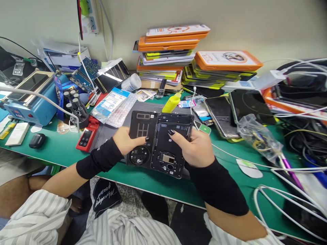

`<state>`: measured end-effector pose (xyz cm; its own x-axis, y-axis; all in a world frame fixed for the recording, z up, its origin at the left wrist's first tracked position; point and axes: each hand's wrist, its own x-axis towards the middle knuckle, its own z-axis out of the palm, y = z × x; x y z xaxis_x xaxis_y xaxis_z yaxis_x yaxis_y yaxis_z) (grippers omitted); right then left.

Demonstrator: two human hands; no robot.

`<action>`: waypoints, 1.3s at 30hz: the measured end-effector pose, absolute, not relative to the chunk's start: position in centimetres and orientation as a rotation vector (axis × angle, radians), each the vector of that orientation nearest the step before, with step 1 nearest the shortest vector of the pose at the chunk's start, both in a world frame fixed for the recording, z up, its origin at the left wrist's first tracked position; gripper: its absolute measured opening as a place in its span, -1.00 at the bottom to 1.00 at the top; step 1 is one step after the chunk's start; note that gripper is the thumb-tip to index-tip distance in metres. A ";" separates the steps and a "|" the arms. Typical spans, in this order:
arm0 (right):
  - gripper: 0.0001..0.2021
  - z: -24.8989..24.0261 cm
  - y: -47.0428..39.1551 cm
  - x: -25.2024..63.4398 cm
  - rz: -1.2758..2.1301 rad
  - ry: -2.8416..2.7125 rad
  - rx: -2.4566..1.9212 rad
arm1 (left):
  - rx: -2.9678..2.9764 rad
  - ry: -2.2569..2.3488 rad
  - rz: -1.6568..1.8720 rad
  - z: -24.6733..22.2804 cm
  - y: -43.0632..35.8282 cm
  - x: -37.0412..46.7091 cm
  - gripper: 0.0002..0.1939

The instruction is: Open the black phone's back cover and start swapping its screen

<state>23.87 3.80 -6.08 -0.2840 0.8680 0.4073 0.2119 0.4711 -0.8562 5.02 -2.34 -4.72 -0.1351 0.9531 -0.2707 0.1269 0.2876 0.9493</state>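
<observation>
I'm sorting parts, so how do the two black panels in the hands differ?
The left panel has grey-outlined rectangles; the right panel lacks that grid. The left panel's round part is mostly black, while the right panel's holds a silvery rectangle. The left hand grips the left panel, the right hand the right panel. Both have their round part nearest the wearer.

The fingers under the dark phone parts (172, 136) are hidden from sight. The black cords (302, 144) run off the right edge. The small writing on the orange boxes (228, 61) is too tiny to read. The neighbor's legs (16, 190) are cut off at the left.
</observation>
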 end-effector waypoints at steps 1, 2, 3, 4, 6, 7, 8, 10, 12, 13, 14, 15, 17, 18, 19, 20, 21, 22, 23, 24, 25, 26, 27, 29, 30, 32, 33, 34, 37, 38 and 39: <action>-0.75 -6.1 4.0 23.9 0.947 -1.721 -0.923 | 1.023 1.476 1.010 -4.8 -2.3 4.9 -0.35; -0.75 -6.0 4.1 23.9 1.040 -1.667 -0.924 | 1.003 1.437 1.012 -4.9 -2.3 4.8 -0.31; -0.75 -6.0 4.3 23.9 1.138 -1.606 -0.925 | 0.981 1.411 1.009 -5.0 -2.2 4.7 -0.27; -0.73 -6.0 4.3 23.9 1.229 -1.541 -0.927 | 0.959 1.391 1.001 -5.1 -2.1 4.6 -0.25; -0.68 -5.9 4.4 23.7 1.374 -1.422 -0.939 | 0.918 1.368 0.987 -5.1 -2.1 4.4 -0.21; -0.64 -5.9 4.4 23.7 1.423 -1.376 -0.945 | 0.897 1.358 0.985 -5.1 -2.1 4.4 -0.20; -0.60 -5.9 4.3 23.6 1.461 -1.340 -0.953 | 0.876 1.349 0.984 -5.0 -2.1 4.3 -0.20; -0.55 -5.8 4.3 23.4 1.513 -1.295 -0.968 | 0.836 1.325 0.985 -4.8 -2.1 4.3 -0.19; -0.52 -5.6 4.2 23.3 1.551 -1.253 -0.982 | 0.801 1.288 0.994 -4.6 -2.1 4.5 -0.19; -0.51 -5.6 4.2 23.3 1.566 -1.230 -0.990 | 0.787 1.276 0.996 -4.5 -2.1 4.5 -0.19; -0.50 -5.5 4.3 23.3 1.580 -1.210 -0.994 | 0.774 1.268 0.996 -4.4 -2.1 4.6 -0.18; -0.50 -5.4 4.3 23.3 1.588 -1.195 -0.996 | 0.764 1.259 0.998 -4.3 -2.1 4.7 -0.18; -0.50 -5.3 4.4 23.3 1.602 -1.189 -0.991 | 0.752 1.239 0.999 -4.1 -2.1 4.7 -0.18; -0.50 -5.3 4.4 23.2 1.605 -1.192 -0.988 | 0.749 1.230 1.000 -4.1 -2.1 4.8 -0.17; -0.51 -5.3 4.4 23.2 1.605 -1.196 -0.986 | 0.746 1.222 1.000 -4.0 -2.1 4.8 -0.16; -0.51 -5.3 4.4 23.2 1.602 -1.202 -0.985 | 0.745 1.220 0.997 -4.0 -2.0 4.8 -0.14; -0.52 -5.2 4.4 23.2 1.596 -1.209 -0.985 | 0.745 1.221 0.993 -4.0 -2.0 4.8 -0.13; -0.52 -5.2 4.4 23.2 1.587 -1.215 -0.986 | 0.748 1.222 0.990 -4.1 -2.0 4.8 -0.12; -0.52 -5.2 4.3 23.2 1.577 -1.219 -0.987 | 0.757 1.223 0.989 -4.1 -2.0 4.7 -0.12; -0.51 -5.3 4.3 23.2 1.570 -1.223 -0.987 | 0.775 1.226 0.985 -4.3 -1.9 4.6 -0.14; -0.51 -5.3 4.3 23.2 1.559 -1.227 -0.988 | 0.802 1.233 0.978 -4.5 -1.9 4.5 -0.18; -0.51 -5.4 4.3 23.2 1.548 -1.231 -0.989 | 0.833 1.241 0.968 -4.7 -1.8 4.4 -0.22; -0.50 -5.5 4.3 23.2 1.536 -1.237 -0.989 | 0.863 1.246 0.957 -4.9 -1.8 4.2 -0.26; -0.50 -5.7 4.4 23.2 1.500 -1.266 -0.985 | 0.907 1.240 0.946 -5.3 -1.7 4.0 -0.29; -0.50 -5.8 4.5 23.2 1.477 -1.292 -0.978 | 0.915 1.230 0.947 -5.5 -1.6 3.9 -0.28; -0.50 -6.1 4.7 23.3 1.430 -1.355 -0.957 | 0.909 1.216 0.952 -5.5 -1.5 3.9 -0.24; -0.50 -6.2 4.8 23.3 1.408 -1.386 -0.945 | 0.897 1.216 0.954 -5.5 -1.5 3.9 -0.22; -0.49 -6.3 4.9 23.3 1.391 -1.413 -0.934 | 0.875 1.216 0.959 -5.4 -1.4 4.1 -0.20; -0.47 -6.3 5.1 23.4 1.392 -1.434 -0.932 | 0.785 1.204 0.984 -4.9 -1.1 4.5 -0.14; -0.47 -6.3 5.2 23.4 1.414 -1.416 -0.947 | 0.761 1.197 0.993 -4.7 -1.0 4.6 -0.12; -0.46 -6.3 5.2 23.4 1.440 -1.383 -0.969 | 0.748 1.190 0.996 -4.6 -0.8 4.7 -0.11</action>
